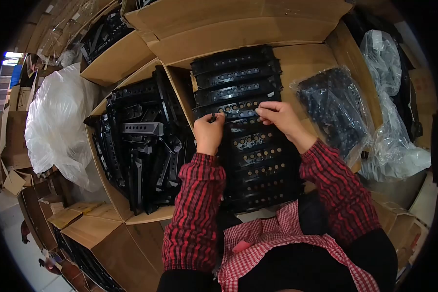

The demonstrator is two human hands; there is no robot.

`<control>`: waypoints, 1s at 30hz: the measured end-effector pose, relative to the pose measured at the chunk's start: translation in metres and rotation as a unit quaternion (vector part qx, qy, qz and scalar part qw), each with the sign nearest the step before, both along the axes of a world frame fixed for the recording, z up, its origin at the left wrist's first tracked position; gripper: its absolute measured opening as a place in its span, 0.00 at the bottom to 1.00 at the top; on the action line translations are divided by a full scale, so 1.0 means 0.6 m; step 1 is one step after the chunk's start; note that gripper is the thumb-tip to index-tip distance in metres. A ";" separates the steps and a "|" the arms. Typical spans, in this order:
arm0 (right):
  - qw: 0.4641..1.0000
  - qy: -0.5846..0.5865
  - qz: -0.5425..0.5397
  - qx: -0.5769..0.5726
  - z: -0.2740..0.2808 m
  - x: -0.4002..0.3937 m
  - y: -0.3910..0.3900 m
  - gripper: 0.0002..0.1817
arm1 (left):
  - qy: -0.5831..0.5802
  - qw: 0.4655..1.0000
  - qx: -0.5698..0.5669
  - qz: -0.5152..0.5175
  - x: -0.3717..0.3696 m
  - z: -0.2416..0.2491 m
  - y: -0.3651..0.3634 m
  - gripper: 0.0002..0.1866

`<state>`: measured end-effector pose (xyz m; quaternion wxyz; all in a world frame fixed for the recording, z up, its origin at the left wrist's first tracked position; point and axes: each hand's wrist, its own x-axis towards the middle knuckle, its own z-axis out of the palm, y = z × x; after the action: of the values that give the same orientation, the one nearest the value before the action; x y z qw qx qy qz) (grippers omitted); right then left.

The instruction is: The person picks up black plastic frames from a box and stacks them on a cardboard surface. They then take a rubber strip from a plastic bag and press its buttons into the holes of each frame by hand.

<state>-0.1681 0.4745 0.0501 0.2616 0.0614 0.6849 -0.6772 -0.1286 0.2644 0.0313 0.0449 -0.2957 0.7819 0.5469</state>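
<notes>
Several long black plastic strips with rows of round holes lie side by side in front of me. My left hand is closed in a pinch at the left end of one strip, with a small dark bit at its fingertips that I cannot make out. Over the right part of the same strip, my right hand pinches thumb to forefinger near a hole. Whatever sits between those fingertips is too small to name.
An open carton on the left holds a jumble of black plastic parts. Right of the strips lies a clear bag of black parts. White plastic sheeting bulges at far left, and clear wrap hangs at far right. Cardboard flaps stand behind.
</notes>
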 end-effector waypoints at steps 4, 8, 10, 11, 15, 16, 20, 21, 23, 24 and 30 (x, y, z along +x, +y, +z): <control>0.949 0.194 0.019 0.250 -0.043 -0.041 -0.037 0.12 | -0.052 0.971 -0.231 -0.045 -0.056 -0.020 0.000 0.15; 0.908 0.225 -0.029 0.352 -0.060 -0.037 -0.050 0.11 | -0.091 0.965 -0.244 -0.042 -0.073 -0.028 0.011 0.15; 0.915 0.195 -0.025 0.353 -0.051 -0.034 -0.057 0.11 | -0.107 0.958 -0.261 -0.047 -0.078 -0.030 0.011 0.15; 0.920 0.168 -0.019 0.354 -0.048 -0.033 -0.060 0.11 | -0.107 0.958 -0.261 -0.050 -0.079 -0.029 0.010 0.15; 0.900 0.218 -0.026 0.377 -0.060 -0.031 -0.073 0.11 | -0.120 0.953 -0.274 -0.045 -0.072 -0.014 0.005 0.15; 0.893 0.220 -0.014 0.392 -0.060 -0.030 -0.074 0.11 | -0.125 0.950 -0.284 -0.038 -0.070 -0.008 0.005 0.14; 0.871 0.259 0.008 0.416 -0.067 -0.031 -0.076 0.11 | -0.109 0.948 -0.296 -0.053 -0.062 0.004 -0.002 0.13; 0.871 0.258 0.008 0.417 -0.068 -0.031 -0.076 0.11 | -0.095 0.948 -0.300 -0.056 -0.058 0.006 -0.007 0.14; 0.871 0.250 0.009 0.423 -0.067 -0.032 -0.076 0.11 | -0.080 0.947 -0.304 -0.059 -0.044 0.012 -0.022 0.15; 0.871 0.250 0.009 0.422 -0.065 -0.033 -0.076 0.11 | -0.055 0.966 -0.246 -0.055 -0.031 0.017 -0.032 0.14; 0.839 0.277 0.048 0.466 -0.058 -0.032 -0.073 0.13 | -0.093 0.968 0.220 0.083 0.078 0.135 0.003 0.10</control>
<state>-0.1874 0.4305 0.0152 0.0339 -0.0466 0.9656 -0.2534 -0.0818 0.2661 0.1126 0.1361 -0.3918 0.6079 0.6771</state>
